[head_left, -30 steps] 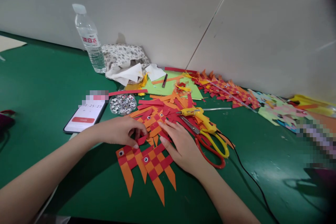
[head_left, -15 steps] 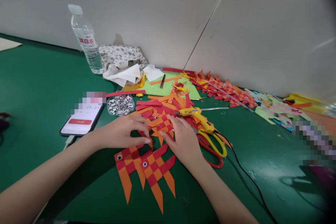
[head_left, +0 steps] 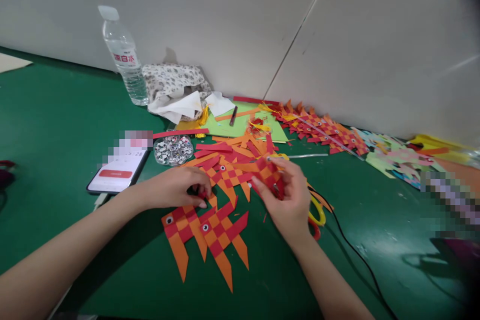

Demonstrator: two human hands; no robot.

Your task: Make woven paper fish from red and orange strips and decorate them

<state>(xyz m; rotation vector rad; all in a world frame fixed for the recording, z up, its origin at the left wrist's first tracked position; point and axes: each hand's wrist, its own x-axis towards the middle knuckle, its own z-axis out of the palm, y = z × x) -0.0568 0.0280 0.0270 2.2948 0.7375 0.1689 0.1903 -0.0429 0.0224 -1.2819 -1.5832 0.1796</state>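
Observation:
My right hand (head_left: 287, 187) is closed round a red and orange woven paper fish (head_left: 267, 172), holding it above the strips; the glue gun seen earlier is hidden behind this hand. My left hand (head_left: 187, 187) has its fingers curled, with something red at the fingertips that I cannot make out. Just below it lie two checkered paper fish, the left one (head_left: 182, 227) partly under the right one (head_left: 219, 232), each with a googly eye. Another woven fish (head_left: 230, 176) rests between my hands. Scissors (head_left: 318, 211) show their yellow and red handles beside my right wrist.
A box of googly eyes (head_left: 173, 150) and a phone (head_left: 122, 165) on a cable lie left. Behind stand a water bottle (head_left: 125, 60) and a patterned pouch (head_left: 174, 80). Stacked paper fish (head_left: 318, 130) line the wall. A black cord (head_left: 356, 247) crosses the right side.
My right hand has moved right and lifted a woven paper fish off the pile. My left hand has shifted slightly left, and the two front fish have moved a little.

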